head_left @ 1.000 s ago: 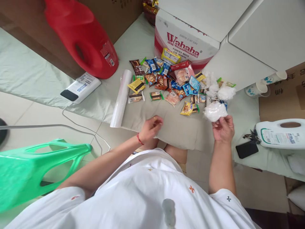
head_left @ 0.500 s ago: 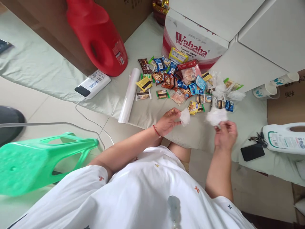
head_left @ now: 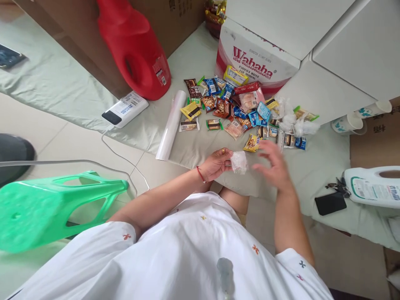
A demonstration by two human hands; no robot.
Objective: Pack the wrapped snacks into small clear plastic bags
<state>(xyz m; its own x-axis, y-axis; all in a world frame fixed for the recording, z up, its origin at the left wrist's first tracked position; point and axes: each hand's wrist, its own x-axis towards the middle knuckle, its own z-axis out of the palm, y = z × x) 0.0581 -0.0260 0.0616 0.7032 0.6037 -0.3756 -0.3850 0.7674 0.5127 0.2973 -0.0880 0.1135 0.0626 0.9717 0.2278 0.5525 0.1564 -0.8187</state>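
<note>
My left hand (head_left: 215, 165) pinches a small crumpled piece of clear plastic film (head_left: 239, 162) in front of the snack pile. To its right, my right hand (head_left: 275, 166) is smeared by motion, its thumb and fingers apart with nothing seen between them. Just beyond its fingertips lies a yellow cookie packet (head_left: 251, 143). Behind both hands spread several small wrapped snacks, among them a brown cookie packet (head_left: 223, 108), a light blue packet (head_left: 263, 111) and a pink-and-clear packet (head_left: 235, 129). Crumpled clear plastic bags (head_left: 286, 116) lie at the pile's right side.
A white roll (head_left: 171, 125) lies left of the snacks, near a white power bank (head_left: 125, 110) and a red jug (head_left: 137, 54). A Wahaha carton (head_left: 256, 62) stands behind. Rightward are paper cups (head_left: 346, 122), a black phone (head_left: 330, 203) and a white bottle (head_left: 375, 186). A green stool (head_left: 34, 216) is at left.
The whitish crumpled plastic is gone from my right hand, which has opened and moved left toward the yellow packet. My left hand has shifted slightly left and lower, still pinching plastic.
</note>
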